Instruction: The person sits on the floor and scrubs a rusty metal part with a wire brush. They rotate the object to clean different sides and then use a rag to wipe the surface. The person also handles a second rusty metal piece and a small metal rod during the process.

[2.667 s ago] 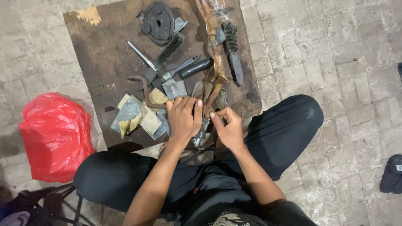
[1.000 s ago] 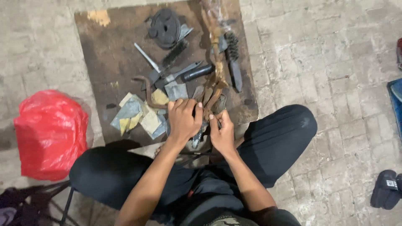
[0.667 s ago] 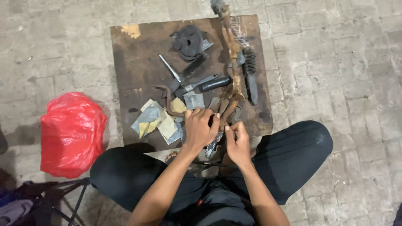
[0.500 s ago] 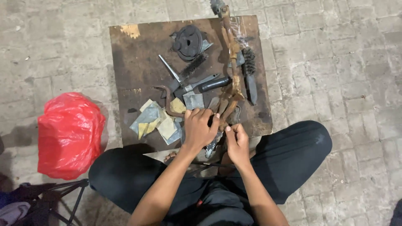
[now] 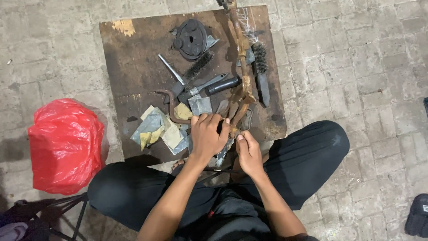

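Between the earliest picture and now the view has drifted: the wooden board first sat left of centre, slid further left, then came back toward centre, where it now lies. A dark shoe seen at the right edge of the view earlier, and a blue object there a second ago, are gone; a dark shoe now shows at the lower right corner.

The left hand lies flatter than before over the near edge of the board, fingers spread across the rusty part. The right hand sits a little lower, off the near edge, fingertips pinched.
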